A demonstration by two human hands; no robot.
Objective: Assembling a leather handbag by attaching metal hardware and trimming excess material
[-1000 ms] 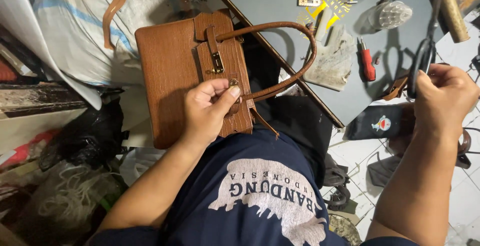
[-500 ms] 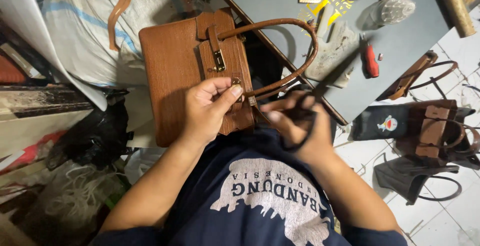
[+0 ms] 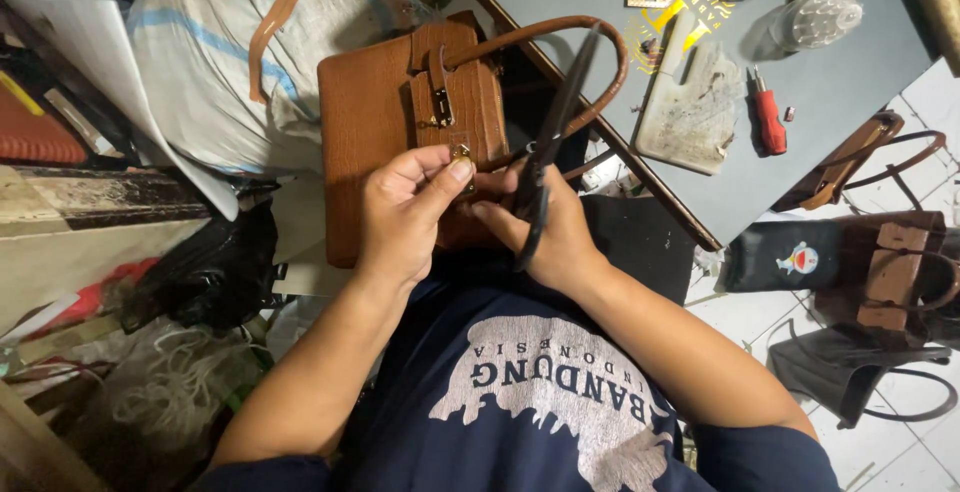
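A brown textured leather handbag (image 3: 375,122) with a curved handle and a strap with a brass clasp lies on my lap. My left hand (image 3: 405,214) pinches the small brass fitting at the strap's lower end, between thumb and fingers. My right hand (image 3: 545,227) is right beside it, wrapped around black scissors (image 3: 555,132) whose closed blades point up and away, across the bag's handle. The fingertips of both hands meet at the clasp. The scissors' handles are hidden inside my right fist.
A grey worktable (image 3: 700,72) to the right carries a red screwdriver (image 3: 769,123), a worn cutting pad (image 3: 692,107), a clear lid and small metal parts. More brown bags (image 3: 890,272) lie on the tiled floor at right. A white sack (image 3: 215,62) and clutter fill the left.
My right hand came in from the far right with the scissors and now sits against my left hand at the clasp. My left hand kept its hold on the fitting.
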